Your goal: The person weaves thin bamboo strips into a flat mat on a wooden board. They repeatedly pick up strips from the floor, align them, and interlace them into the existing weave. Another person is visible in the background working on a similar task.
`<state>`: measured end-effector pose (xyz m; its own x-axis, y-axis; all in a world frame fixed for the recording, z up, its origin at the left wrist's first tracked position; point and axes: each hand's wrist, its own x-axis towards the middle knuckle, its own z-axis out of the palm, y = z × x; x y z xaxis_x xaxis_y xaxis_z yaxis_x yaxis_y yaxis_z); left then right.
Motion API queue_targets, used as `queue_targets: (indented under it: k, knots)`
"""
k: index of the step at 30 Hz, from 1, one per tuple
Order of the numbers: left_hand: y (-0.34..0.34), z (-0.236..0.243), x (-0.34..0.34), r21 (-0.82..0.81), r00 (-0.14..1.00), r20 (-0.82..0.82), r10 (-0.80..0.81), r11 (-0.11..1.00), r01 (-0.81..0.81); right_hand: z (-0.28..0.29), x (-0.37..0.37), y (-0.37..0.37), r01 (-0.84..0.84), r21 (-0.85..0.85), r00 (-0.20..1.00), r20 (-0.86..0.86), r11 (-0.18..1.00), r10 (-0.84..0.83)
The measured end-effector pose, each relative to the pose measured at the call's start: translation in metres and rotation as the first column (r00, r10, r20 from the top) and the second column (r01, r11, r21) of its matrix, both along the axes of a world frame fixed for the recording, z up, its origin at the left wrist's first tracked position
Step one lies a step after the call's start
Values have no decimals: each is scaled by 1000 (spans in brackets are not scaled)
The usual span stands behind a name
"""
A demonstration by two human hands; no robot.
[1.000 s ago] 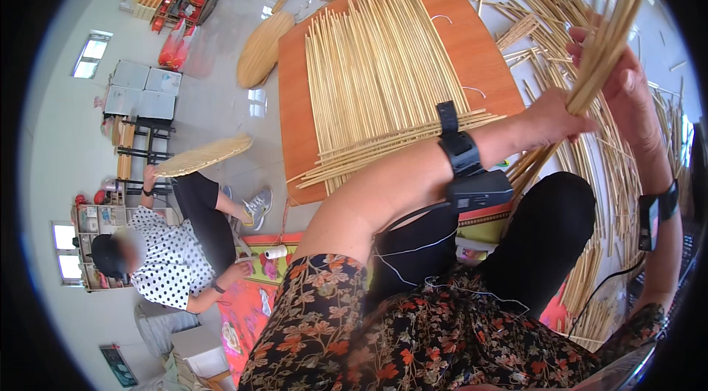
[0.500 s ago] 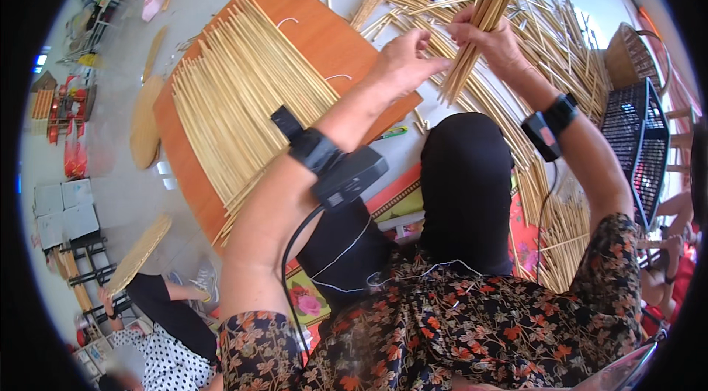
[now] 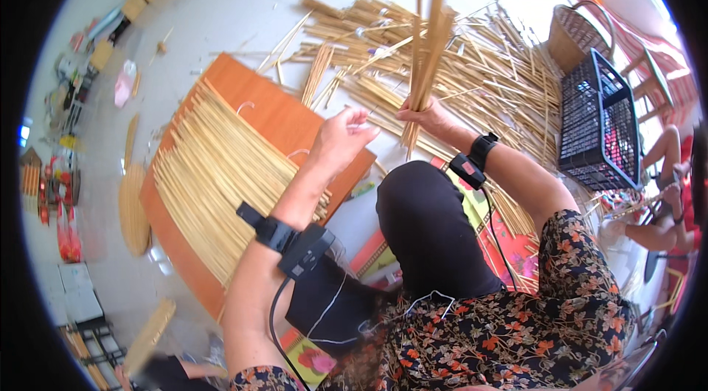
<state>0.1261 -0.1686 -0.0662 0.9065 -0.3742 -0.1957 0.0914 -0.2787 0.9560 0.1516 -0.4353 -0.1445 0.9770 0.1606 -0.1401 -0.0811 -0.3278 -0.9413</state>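
We have a bundle of pale stalks standing nearly upright in the right hand. Its fingers are wrapped round the bundle low down, with most of the length rising above them and short ends showing below. The left hand is just beside, apart from the bundle, its fingers part-curled; whether they pinch a thin stalk, we cannot tell. We judge the step in hand to be handling this bundle, and the next move to call for a steady right grip while the left fingers work. Beyond the right fingers spreads a loose heap of stalks; left of the left fingers, a row of stalks lies across the counter.
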Motion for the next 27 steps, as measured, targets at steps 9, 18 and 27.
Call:
queue_targets:
  k: [9, 18, 27]
  knots:
    - [-2, 26, 1, -167, 998, 6, 65, 984, -63, 57, 28, 31, -239, 6, 971, -17, 971, 239]
    - [3, 40, 5, -582, 972, 69, 224, 800, -143, 117, 42, 89, -416, -260, 901, 13, 871, 434]
    - [10, 52, 0, -680, 952, -15, 305, 695, -233, 181, 18, 132, -338, -657, 841, 111, 674, 529]
